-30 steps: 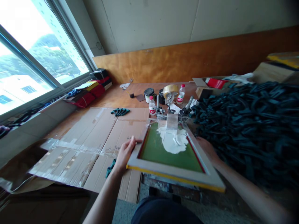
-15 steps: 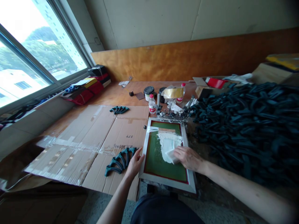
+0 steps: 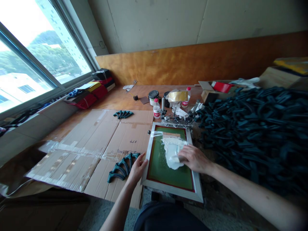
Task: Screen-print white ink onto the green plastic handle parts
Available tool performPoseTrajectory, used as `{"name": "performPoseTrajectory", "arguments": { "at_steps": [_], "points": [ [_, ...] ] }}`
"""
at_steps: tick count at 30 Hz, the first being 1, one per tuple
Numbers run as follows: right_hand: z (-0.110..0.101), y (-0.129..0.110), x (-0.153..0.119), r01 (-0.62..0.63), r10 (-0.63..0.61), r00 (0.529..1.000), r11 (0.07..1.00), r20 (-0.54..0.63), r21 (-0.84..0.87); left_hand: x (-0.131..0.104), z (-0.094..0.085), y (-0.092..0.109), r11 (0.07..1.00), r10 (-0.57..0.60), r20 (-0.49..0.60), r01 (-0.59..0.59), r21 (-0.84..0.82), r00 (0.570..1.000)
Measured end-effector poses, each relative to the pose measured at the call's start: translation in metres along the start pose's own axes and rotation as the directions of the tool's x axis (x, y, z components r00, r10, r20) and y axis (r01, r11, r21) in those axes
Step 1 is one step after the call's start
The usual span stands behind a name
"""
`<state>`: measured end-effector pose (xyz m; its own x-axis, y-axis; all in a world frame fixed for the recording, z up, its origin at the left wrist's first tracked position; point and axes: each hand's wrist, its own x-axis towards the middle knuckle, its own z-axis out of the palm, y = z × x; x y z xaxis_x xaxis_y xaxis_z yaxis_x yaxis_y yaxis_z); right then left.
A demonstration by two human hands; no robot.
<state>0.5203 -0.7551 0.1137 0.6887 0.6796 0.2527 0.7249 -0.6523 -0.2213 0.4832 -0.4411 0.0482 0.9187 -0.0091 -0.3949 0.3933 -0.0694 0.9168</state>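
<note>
Resting the loosely open left hand (image 3: 137, 169) on the left edge of the framed screen (image 3: 160, 175) between cardboard (image 3: 96, 128) and dark heap (image 3: 250, 128), gripping a small scraper (image 3: 182, 158) at the white paste (image 3: 170, 152) in the curled right hand (image 3: 197, 159), and risking uneven streaks through tilting it or nudging the frame.

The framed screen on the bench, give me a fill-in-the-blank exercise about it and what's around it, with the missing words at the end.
The mesh inside the metal frame is ____ in colour. The paste spread on it is ____. The left hand touches the frame on its ____ side. Seen from the wearer, the big pile of dark parts lies to the ____ of the frame.

Missing words: green; white; left; right.
</note>
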Motion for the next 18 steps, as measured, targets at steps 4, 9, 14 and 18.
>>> {"name": "performPoseTrajectory", "arguments": {
  "at_steps": [4,9,14,18],
  "points": [
    [-0.028,0.029,0.051,-0.267,0.257,0.961,0.957,-0.102,-0.111,-0.013,-0.003,0.034,1.0,-0.011,0.002,0.011,-0.005,1.0],
    [-0.059,0.073,0.041,-0.511,0.461,0.814,0.857,-0.353,-0.061,-0.024,-0.005,0.106,0.994,0.095,-0.044,-0.097,-0.046,0.994],
    [-0.018,0.075,-0.024,-0.591,0.594,0.778,0.802,-0.202,0.084,-0.004,0.01,0.183,0.886,0.394,-0.111,-0.409,-0.218,0.912],
    [0.049,0.034,-0.044,-0.453,0.46,0.883,0.887,-0.09,0.086,0.013,0.028,0.226,0.834,0.484,-0.097,-0.492,-0.251,0.87]
  ]
}}
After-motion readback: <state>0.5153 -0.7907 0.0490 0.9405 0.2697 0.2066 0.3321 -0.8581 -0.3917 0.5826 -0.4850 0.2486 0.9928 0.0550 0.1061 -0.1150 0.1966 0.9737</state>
